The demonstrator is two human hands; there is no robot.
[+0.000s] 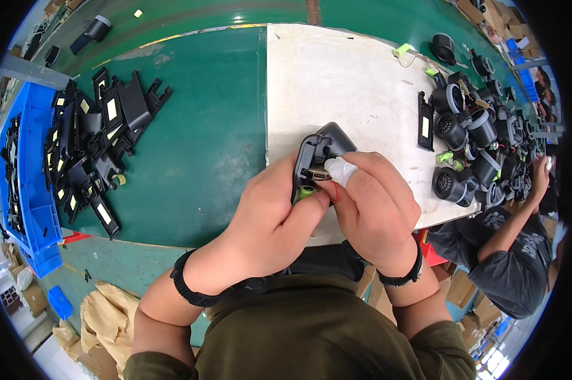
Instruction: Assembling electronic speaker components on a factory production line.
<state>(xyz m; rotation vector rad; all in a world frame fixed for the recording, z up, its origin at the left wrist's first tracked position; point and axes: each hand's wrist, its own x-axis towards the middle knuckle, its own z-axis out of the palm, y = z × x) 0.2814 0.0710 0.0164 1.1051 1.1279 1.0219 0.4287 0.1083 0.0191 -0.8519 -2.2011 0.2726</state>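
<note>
Both hands meet over the lower left part of the white board, around a black plastic housing with an open side. My left hand is wrapped round the housing's left edge, its thumb beside a green cell inside. Close against it, my right hand is pinched at the opening, with white wrapping on a fingertip. A small metallic-edged part sits at the opening, by the right fingertips. A thin red wire shows between the fingers; what exactly the right fingers grip is hidden.
Black plastic covers with pale pads lie piled on the green mat at left, beside a blue bin. Round black units with grey rims and green cells crowd the right. One black cover lies near them. A co-worker sits at right.
</note>
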